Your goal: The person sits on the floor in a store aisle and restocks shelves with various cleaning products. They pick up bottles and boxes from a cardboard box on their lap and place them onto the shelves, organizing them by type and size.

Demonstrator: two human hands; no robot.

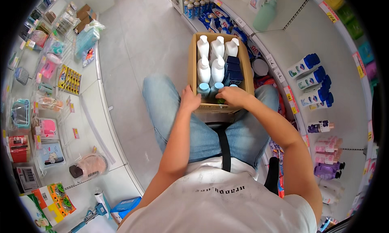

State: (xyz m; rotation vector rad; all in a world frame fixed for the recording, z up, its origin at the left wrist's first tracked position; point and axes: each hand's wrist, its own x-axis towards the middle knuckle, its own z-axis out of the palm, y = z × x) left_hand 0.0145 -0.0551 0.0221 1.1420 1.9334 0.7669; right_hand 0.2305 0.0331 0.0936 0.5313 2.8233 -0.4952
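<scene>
An open cardboard box stands between my knees, packed with bottles. White pump bottles fill its far and middle rows. Dark blue boxes sit at the right inside, and bottles with light blue caps line the near side. My left hand grips the box's near left corner, thumb over the rim. Over the near right part of the box, my right hand reaches in with curled fingers, beside a light blue cap and just above a green item. Its fingertips' hold is partly hidden.
On the right, a curved shelf carries white bottles with blue caps and pink bottles. Bagged goods lie on the low shelf behind the box. Shelving at left holds packaged goods, including a yellow display box. Grey floor tiles run between.
</scene>
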